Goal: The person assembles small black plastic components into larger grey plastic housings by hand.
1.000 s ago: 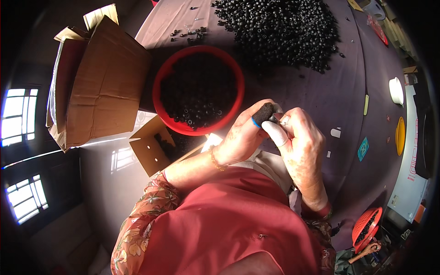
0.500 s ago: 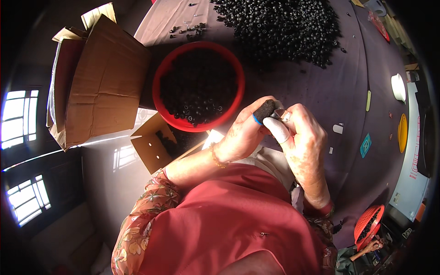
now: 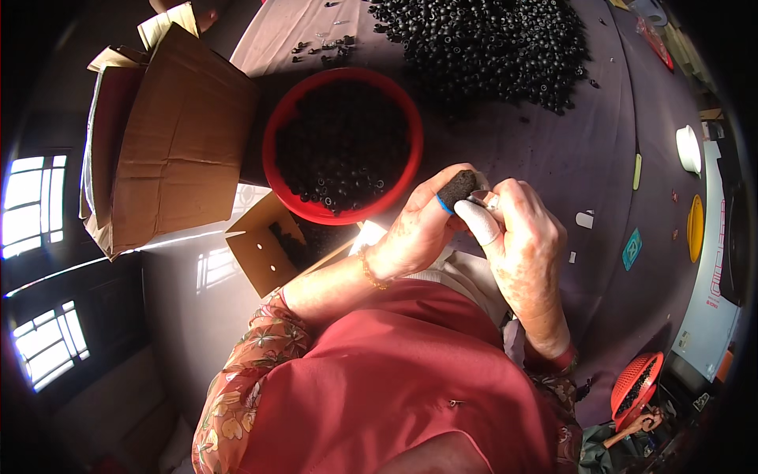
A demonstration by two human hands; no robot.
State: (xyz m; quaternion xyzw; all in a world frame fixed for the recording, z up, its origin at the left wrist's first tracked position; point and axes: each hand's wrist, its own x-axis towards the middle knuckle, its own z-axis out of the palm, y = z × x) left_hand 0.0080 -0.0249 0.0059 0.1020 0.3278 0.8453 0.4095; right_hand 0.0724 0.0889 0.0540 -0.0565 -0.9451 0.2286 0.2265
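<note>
Both hands [image 3: 417, 217] [image 3: 527, 249] pinch a small shiny piece [image 3: 484, 198], rounded thumb covers [image 3: 456, 188] [image 3: 480, 223] rough black and pale

Left grip [image 3: 420, 221] beside right grip [image 3: 523, 243], red basin [image 3: 272, 154]

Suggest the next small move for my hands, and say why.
I'd probably hold the left hand steady and tilt the right hand slightly aside, because the white finger cover and dark finger cover crowd the small shiny piece, leaving little of it visible.
</note>
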